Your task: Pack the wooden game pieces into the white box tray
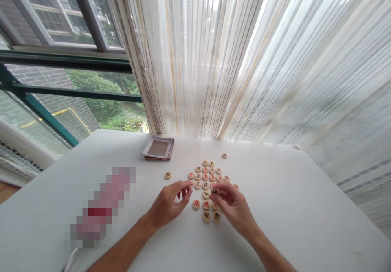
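Observation:
Round wooden Chinese chess pieces [205, 177], marked with red or black characters, lie in close rows on the white table. Between the thumb and fingers of my right hand [234, 207] is a chess piece with a black mark [215, 191], at the right side of the rows. My left hand [168, 202] is at their left side, thumb and forefinger apart, holding nothing. Its fingertips are close to a black-marked piece [197, 185]; whether they touch it I cannot tell. My right fingers partly cover a few red pieces.
One loose piece [168, 175] lies left of the rows and another [224, 155] beyond them. A shallow open box [158, 148] stands at the table's back edge. A blurred pink object [102, 209] lies on the left. Striped curtains [195, 60] hang behind the table [290, 207].

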Tool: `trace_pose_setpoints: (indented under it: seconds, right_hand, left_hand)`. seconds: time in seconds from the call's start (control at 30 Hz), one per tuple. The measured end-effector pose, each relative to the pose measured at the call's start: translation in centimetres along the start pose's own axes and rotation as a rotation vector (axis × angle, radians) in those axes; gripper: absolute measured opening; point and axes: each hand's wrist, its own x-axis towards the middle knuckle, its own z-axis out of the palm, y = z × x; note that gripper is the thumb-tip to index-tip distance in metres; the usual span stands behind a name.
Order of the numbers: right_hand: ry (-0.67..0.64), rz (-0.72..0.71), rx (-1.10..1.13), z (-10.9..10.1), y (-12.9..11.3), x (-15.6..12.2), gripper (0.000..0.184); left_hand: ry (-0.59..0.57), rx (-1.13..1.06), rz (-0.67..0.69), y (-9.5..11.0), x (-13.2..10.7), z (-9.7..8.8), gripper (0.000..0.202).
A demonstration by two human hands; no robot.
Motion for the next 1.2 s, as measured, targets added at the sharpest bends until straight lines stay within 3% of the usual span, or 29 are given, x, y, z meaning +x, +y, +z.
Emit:
trace_pose_setpoints:
  seconds: [0.33, 0.53, 0.77, 1.07, 1.2]
  right_hand:
    - [-0.074, 0.149, 0.120, 1.3, -0.5, -0.7, 0.021]
    - [-0.108, 0.086, 0.048, 2.0, -0.8, -0.9, 0.022]
    - [-0.002, 0.112, 0.125, 2.2, -0.5, -1.1, 0.022]
    - [0.027, 0.047, 0.003, 3.1, -0.4, -1.9, 0.022]
    - [0.108, 0.020, -0.067, 2.0, -0.8, -1.4, 0.025]
  left_hand:
    - [-0.126, -0.080, 0.012, 1.2, -0.8, 1.3, 0.028]
    - [-0.151, -0.151, 0.004, 1.3, -0.9, 1.5, 0.036]
    - [-0.116, -0.163, -0.035, 1.8, -0.6, 1.5, 0.032]
    - [-0.112, -0.095, 0.068, 3.0, -0.3, 1.3, 0.022]
    - [-0.090, -0.184, -0.045, 2.5, -0.5, 1.3, 0.022]
